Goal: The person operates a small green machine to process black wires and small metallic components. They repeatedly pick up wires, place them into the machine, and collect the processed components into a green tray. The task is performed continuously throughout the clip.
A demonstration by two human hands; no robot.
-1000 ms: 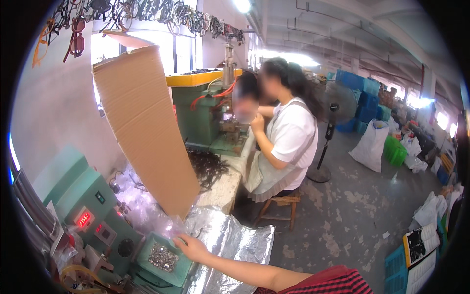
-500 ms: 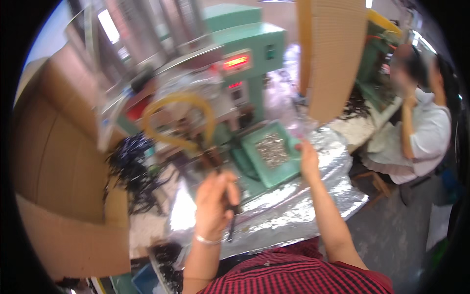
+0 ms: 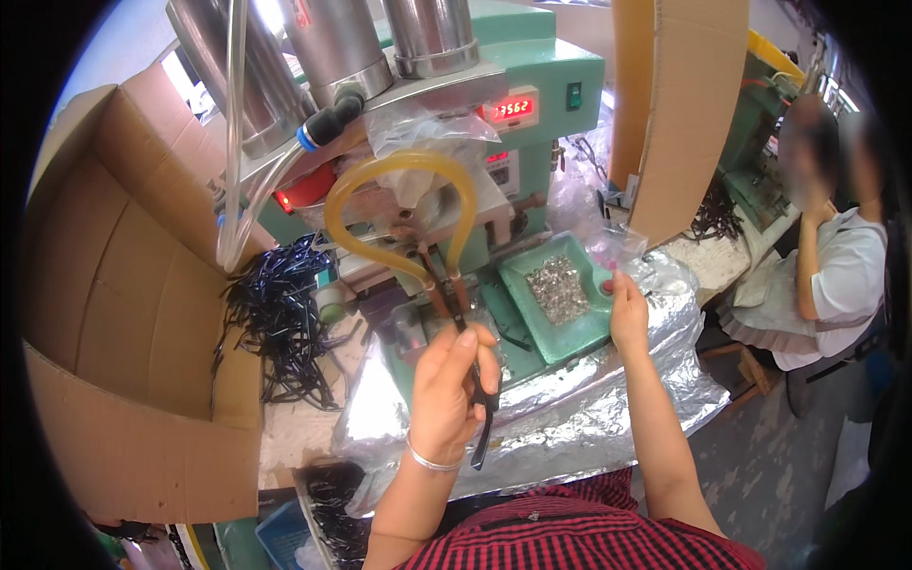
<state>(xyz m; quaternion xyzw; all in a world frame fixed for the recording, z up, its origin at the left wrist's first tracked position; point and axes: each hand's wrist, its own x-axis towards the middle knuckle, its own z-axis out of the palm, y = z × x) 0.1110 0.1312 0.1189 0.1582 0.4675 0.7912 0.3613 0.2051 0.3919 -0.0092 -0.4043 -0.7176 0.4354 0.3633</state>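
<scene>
In my left hand (image 3: 454,385), fingers closed, is a slim black strip (image 3: 485,432) that looks like an eyeglass temple. Its upper end points at the copper-coloured metal clamp (image 3: 454,294) of the machine; contact there cannot be made out. A yellow hose (image 3: 404,163) loops up from this clamp. My right hand (image 3: 629,318) is pinched at the right corner of a green tray (image 3: 580,351), beside a small red spot. What its fingertips hold is hidden. Small shiny metal parts (image 3: 559,288) lie heaped in the tray.
The green machine (image 3: 556,71) with metal cylinders (image 3: 432,33) rises ahead. Dark strips (image 3: 280,313) pile up left of it, beside a large open cardboard box (image 3: 142,427). Crinkled foil (image 3: 541,427) covers the table edge. At right stand a cardboard panel (image 3: 689,114) and a seated person (image 3: 845,275).
The whole view has shifted, with the machine and tray now farther right and lower. My left hand still grips the black strip; my right stays at the tray corner.
</scene>
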